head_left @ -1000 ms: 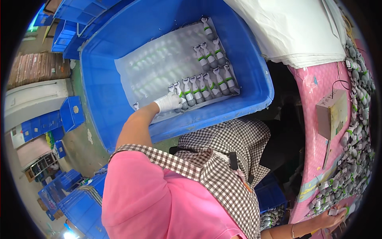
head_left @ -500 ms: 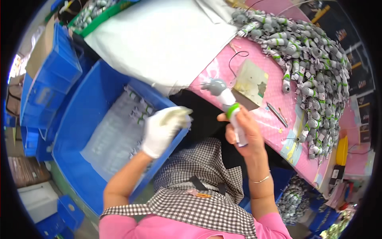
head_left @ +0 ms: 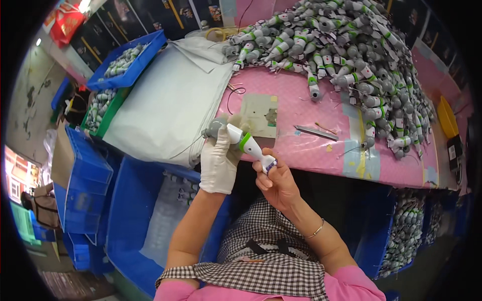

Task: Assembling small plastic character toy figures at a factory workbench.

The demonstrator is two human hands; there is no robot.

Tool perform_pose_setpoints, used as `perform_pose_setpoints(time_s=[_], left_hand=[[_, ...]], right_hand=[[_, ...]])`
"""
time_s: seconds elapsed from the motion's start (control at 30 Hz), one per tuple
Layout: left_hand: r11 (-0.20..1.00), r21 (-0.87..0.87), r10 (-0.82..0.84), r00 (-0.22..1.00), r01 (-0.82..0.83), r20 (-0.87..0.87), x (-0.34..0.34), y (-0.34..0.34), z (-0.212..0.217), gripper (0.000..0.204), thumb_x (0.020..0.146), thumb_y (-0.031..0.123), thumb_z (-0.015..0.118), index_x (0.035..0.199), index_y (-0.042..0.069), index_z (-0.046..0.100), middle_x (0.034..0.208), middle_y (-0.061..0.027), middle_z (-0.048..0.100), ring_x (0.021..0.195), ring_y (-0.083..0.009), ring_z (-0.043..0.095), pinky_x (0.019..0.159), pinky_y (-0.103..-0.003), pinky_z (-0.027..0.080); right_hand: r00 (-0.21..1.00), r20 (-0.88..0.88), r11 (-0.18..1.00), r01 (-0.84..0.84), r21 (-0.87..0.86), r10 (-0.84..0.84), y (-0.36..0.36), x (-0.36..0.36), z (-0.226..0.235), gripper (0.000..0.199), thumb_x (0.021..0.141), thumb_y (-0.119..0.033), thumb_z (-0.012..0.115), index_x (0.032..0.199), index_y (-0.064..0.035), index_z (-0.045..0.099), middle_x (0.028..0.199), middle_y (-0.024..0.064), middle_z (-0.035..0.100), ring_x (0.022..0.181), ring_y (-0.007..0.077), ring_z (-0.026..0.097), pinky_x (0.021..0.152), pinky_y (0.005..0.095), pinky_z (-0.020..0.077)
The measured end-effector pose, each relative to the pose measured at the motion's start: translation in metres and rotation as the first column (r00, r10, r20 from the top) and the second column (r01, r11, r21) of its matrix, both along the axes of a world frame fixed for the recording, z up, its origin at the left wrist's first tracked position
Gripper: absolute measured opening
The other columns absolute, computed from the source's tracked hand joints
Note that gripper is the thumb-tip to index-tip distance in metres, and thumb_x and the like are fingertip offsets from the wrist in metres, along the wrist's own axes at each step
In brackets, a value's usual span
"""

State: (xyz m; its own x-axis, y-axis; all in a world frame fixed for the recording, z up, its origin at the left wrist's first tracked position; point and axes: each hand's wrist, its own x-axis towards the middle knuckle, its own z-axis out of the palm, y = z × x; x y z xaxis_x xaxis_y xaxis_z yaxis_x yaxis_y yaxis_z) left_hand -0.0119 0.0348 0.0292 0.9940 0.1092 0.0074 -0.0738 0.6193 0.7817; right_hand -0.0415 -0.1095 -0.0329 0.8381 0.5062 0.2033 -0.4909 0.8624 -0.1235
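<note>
Grey-and-white unit (head_left: 236, 134) was held over near edge of pink bench (head_left: 309, 158); left hand (head_left: 218, 163): grip clamped round bulbous end; right hand (head_left: 280, 184): grip pinched narrow tip. Several units (head_left: 187, 192) lay in blue tub (head_left: 125, 220); large heap (head_left: 346, 60) sat loose on bench, so much appeared left

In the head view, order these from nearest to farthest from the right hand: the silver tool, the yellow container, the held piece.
1. Held piece: touching the right hand.
2. Silver tool: ahead-right, on the pink table.
3. Yellow container: far right, near the picture's edge.
</note>
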Motion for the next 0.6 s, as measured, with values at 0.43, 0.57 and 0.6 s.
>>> perform_pose_setpoints(time_s=[0.43, 0.57, 0.6], left_hand=[[0.960, -0.143, -0.267, 0.940, 0.240, -0.214, -0.007, -0.024, -0.016, 0.062, 0.094, 0.056, 0.028, 0.119, 0.003, 0.049, 0.095, -0.0136, 0.061, 0.065, -0.0191, 0.056, 0.059, -0.032, 0.050], [0.906, 0.223, -0.297, 0.915, 0.361, -0.273, -0.030, -0.027, -0.016, 0.071, 0.092, 0.061, 0.022, 0.121, 0.002, 0.049, 0.088, -0.0084, 0.061, 0.060, -0.0108, 0.052, 0.052, -0.024, 0.044], [0.829, 0.361, -0.330, 0.895, 0.427, -0.302, -0.035, -0.027, -0.016, 0.072, 0.092, 0.062, 0.022, 0.123, 0.002, 0.049, 0.088, -0.0063, 0.061, 0.060, -0.0080, 0.051, 0.051, -0.022, 0.041]], right_hand=[[0.867, 0.495, 0.423, 0.471, -0.774, -0.059, -0.061, 0.017, 0.013, 0.024, 0.087, -0.007, 0.056, 0.108, 0.0012, 0.062, 0.093, 0.0075, 0.061, 0.064, 0.0069, 0.054, 0.055, 0.0199, 0.0422], [0.948, 0.015, 0.669, 0.235, -0.705, -0.317, -0.066, 0.051, 0.024, 0.037, 0.093, -0.024, 0.052, 0.120, 0.0027, 0.052, 0.107, 0.0141, 0.064, 0.066, 0.0121, 0.063, 0.064, 0.0243, 0.0546], [0.926, -0.048, 0.709, 0.253, -0.658, -0.375, -0.065, 0.057, 0.022, 0.036, 0.092, -0.023, 0.054, 0.119, 0.0017, 0.053, 0.106, 0.0136, 0.064, 0.067, 0.0123, 0.064, 0.066, 0.0248, 0.0558]])
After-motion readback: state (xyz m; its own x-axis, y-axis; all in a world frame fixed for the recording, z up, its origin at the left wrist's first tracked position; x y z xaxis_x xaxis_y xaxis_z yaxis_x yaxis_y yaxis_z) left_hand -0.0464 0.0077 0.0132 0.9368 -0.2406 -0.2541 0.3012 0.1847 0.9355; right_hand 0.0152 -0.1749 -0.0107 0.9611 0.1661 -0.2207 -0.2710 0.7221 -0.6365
